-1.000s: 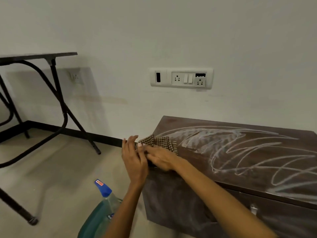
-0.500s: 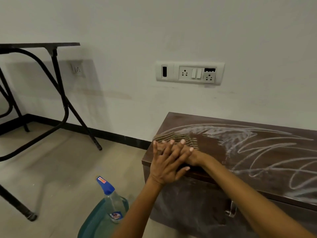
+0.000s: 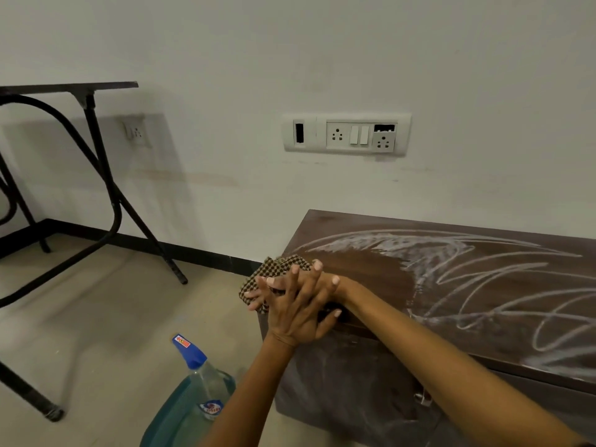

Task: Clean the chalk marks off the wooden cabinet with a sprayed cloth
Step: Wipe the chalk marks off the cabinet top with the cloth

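While most of the wooden cabinet [image 3: 483, 285] top is still carrying chalk marks [image 3: 503, 285], a clean patch is widening at its front-left corner since a second ago. Both hands are dragging the checked cloth [image 3: 274, 269] back over that corner's edge: the left hand [image 3: 292, 312], fingers spread, is lying over the flat right hand [image 3: 325, 287], which is pressing the cloth down.
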